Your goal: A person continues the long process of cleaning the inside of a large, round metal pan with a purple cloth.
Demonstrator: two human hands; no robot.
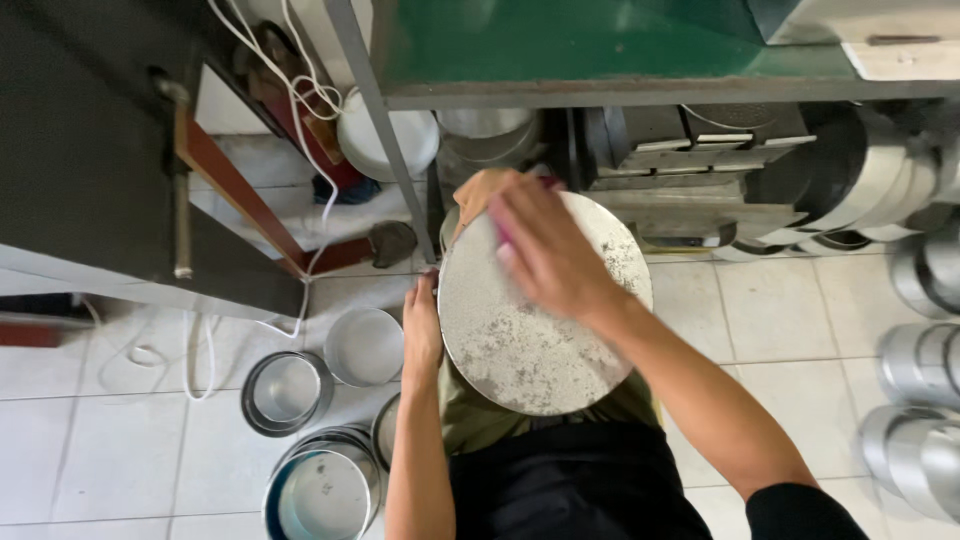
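A round metal pan (520, 345), its flat grey underside speckled with white residue, rests tilted against my lap in the middle of the head view. My left hand (420, 325) grips the pan's left rim. My right hand (535, 240) lies on the pan's upper part, fingers closed on a small pink thing whose kind I cannot tell. My knee shows behind the pan's top edge.
Several round metal tins (365, 345) lie on the white tiled floor at lower left. Stacked tins (920, 365) line the right side. A green-topped table (600, 45) with dark trays under it stands ahead. White cables (300, 95) hang at upper left.
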